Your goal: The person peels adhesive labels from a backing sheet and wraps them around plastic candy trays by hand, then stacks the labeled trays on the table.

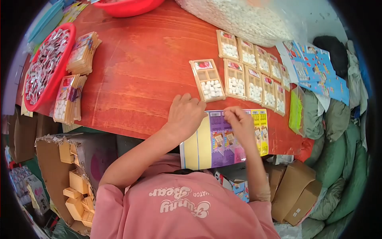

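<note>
A sheet of purple, pink and yellow stickers (218, 153) with bare yellow backing at its left lies at the table's front edge. My right hand (240, 121) is over the sheet's upper part, its fingers pinched together; what they hold is too small to make out. My left hand (186, 113) rests at the sheet's upper left corner, fingers curled down, and whether anything is under them is hidden. Just above the hands lies a tan compartment tray (207, 81) with white pieces and a red picture label. Similar filled trays (235, 79) stand in two rows to its right.
Stacked trays (65, 97) stand at the left beside a red basin (71, 36) of small wrapped packets. A large clear bag of white pieces (254, 20) lies at the back. Blue printed sheets (318, 67) are at the right. Below the table is a cardboard box (51, 159).
</note>
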`<state>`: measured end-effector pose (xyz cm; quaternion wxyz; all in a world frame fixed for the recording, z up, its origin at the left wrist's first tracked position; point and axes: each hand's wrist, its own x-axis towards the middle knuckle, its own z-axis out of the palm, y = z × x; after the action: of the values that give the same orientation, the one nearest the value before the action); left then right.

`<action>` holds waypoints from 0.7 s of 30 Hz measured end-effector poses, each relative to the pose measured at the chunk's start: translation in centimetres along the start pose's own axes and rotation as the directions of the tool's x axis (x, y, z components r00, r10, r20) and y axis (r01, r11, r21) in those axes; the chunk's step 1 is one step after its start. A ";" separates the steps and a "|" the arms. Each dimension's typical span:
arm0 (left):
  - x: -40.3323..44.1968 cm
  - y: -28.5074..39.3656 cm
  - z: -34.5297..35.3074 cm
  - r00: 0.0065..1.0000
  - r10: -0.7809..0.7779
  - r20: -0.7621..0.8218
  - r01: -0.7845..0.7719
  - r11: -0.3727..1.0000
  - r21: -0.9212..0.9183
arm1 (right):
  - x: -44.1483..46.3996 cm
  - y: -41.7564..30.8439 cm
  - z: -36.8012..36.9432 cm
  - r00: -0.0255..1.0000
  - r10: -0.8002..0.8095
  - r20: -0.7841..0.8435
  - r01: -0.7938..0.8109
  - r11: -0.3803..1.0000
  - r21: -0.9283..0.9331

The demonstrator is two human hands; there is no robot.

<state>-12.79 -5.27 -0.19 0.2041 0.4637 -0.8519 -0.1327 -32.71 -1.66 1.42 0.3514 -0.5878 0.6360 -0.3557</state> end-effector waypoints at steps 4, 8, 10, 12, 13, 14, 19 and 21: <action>0.8 1.6 -0.5 0.934 -0.123 0.337 0.193 0.964 -0.182 | -2.9 1.5 1.9 0.971 -0.190 -0.145 0.166 0.973 -0.162; 2.1 0.6 0.4 0.897 0.016 0.442 0.189 0.889 -0.417 | -4.1 1.5 3.1 0.954 -0.199 -0.225 0.172 0.976 -0.134; 2.1 0.3 0.8 0.860 0.054 0.507 0.286 0.771 -0.569 | -4.3 1.1 3.3 0.952 -0.176 -0.252 0.153 0.982 -0.109; 1.7 0.4 1.6 0.814 0.049 0.579 0.441 0.596 -0.671 | -4.6 0.6 3.2 0.934 -0.211 -0.289 0.173 0.974 -0.149; 1.4 0.6 1.7 0.821 0.051 0.568 0.444 0.568 -0.693 | -4.7 0.6 3.1 0.933 -0.192 -0.304 0.159 0.979 -0.131; 1.1 0.8 1.8 0.828 0.051 0.558 0.448 0.538 -0.714 | -4.8 0.6 3.0 0.933 -0.173 -0.317 0.144 0.983 -0.113; -0.3 2.0 2.6 0.886 0.052 0.461 0.385 0.469 -0.794 | -5.2 0.6 3.2 0.930 -0.061 -0.363 0.044 0.998 -0.055; -0.6 2.6 2.3 0.912 0.041 0.408 0.342 0.470 -0.814 | -5.2 0.3 3.2 0.928 0.015 -0.371 -0.013 1.000 0.009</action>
<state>-15.53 -3.26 -1.28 0.2325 0.3359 -0.6419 -0.6489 -29.76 3.45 -0.30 0.2292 -0.5042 0.6939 -0.4601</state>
